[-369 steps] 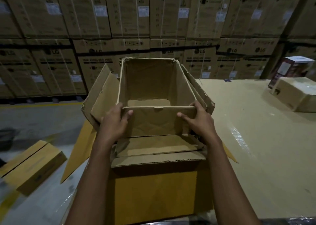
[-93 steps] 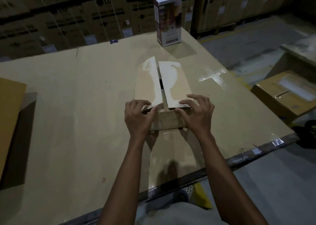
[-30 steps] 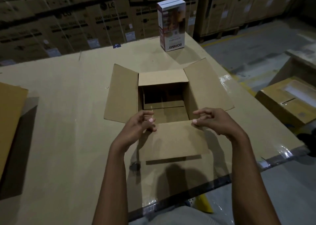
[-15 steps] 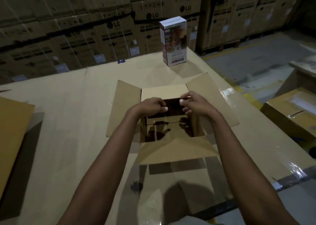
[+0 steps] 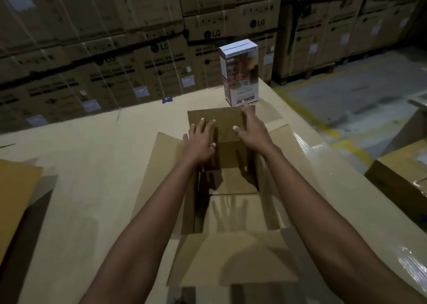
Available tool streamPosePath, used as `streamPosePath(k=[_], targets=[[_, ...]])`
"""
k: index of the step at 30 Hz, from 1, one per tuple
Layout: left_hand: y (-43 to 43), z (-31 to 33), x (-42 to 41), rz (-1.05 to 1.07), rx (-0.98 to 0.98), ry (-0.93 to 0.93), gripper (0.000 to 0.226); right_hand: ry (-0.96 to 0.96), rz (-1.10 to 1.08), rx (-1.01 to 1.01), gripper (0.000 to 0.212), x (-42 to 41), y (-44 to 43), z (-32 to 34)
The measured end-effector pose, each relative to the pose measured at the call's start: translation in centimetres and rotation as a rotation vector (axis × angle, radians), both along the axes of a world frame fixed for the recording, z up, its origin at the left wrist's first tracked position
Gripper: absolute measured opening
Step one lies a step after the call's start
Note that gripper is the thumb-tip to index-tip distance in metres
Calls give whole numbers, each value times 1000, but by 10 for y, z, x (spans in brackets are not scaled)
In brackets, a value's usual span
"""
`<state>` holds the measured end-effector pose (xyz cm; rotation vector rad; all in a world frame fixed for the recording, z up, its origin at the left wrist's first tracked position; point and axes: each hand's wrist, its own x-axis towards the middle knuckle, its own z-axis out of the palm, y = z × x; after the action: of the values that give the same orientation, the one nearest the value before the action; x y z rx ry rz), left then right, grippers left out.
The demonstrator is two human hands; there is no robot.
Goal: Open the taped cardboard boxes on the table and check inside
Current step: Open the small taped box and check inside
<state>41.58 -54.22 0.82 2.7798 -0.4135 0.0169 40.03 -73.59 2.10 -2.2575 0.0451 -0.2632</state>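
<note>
cardboard box: stands open in the middle of the surface, nearer the front edge than the far one
flaps: all four are turned outward; the left flap and right flap slope out to the sides, and the near flap hangs toward the front edge
far flap: stands up and tilts toward the far edge, with both hands on it
inside: the folded bottom panels show, crossed by the shadows of two spread hands
left hand: reaches across the opening, palm toward the far flap
left fingers: straight and spread against the flap, curled round nothing
right hand: on the right part of the same flap
right fingers: straight, reaching to the flap's top edge, gripping nothing
white product box: upright at the far edge, just behind the far flap, its print upside down
brown cardboard: at the left edge of the surface
stacked cartons: a wall of lg washing machine cartons beyond the far edge
taped carton: off the right edge, lower than the surface
</note>
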Motion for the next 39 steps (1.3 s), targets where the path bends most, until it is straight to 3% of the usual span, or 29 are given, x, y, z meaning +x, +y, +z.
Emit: streamPosePath(k=[3, 7, 12, 15, 17, 20, 23, 26, 28, 32, 34, 36, 39], targets=[[6, -21, 25, 13, 152, 58, 78, 114, 46, -252, 83, 28, -1, -34], [20, -56, 32, -13, 365, 85, 85, 199, 52, -829, 72, 27, 3, -89], [27, -65, 33, -42, 306, 28, 88, 202, 33, -929, 83, 27, 7, -93], [26, -57, 21, -14, 127, 0, 80, 215, 98, -843, 91, 20, 2, -78], [27, -45, -2, 60, -79, -42, 77, 167, 114, -587, 87, 2, 0, -59], [41, -23, -62, 183, -261, -161, 71, -19, -56, -159, 72, -58, -3, -34], [69, -16, -141, 332, -408, -173, 64, -153, -285, -15, 65, -142, -9, -34], [89, -27, -209, 521, -517, -89, 62, -11, -378, -37, 59, -211, -11, -46], [94, -39, -236, 556, -564, 10, 65, 152, -372, -77, 67, -244, -10, -56], [94, -53, -259, 343, -892, 424, 84, 324, -151, 134, 103, -277, 5, -74], [94, -63, -265, 217, -858, 507, 84, 355, -45, 214, 107, -283, 16, -82], [97, -75, -269, 163, -739, 448, 76, 337, -26, 178, 101, -288, 19, -89], [101, -82, -276, 245, -652, 287, 50, 269, -51, 106, 71, -304, 21, -100]])
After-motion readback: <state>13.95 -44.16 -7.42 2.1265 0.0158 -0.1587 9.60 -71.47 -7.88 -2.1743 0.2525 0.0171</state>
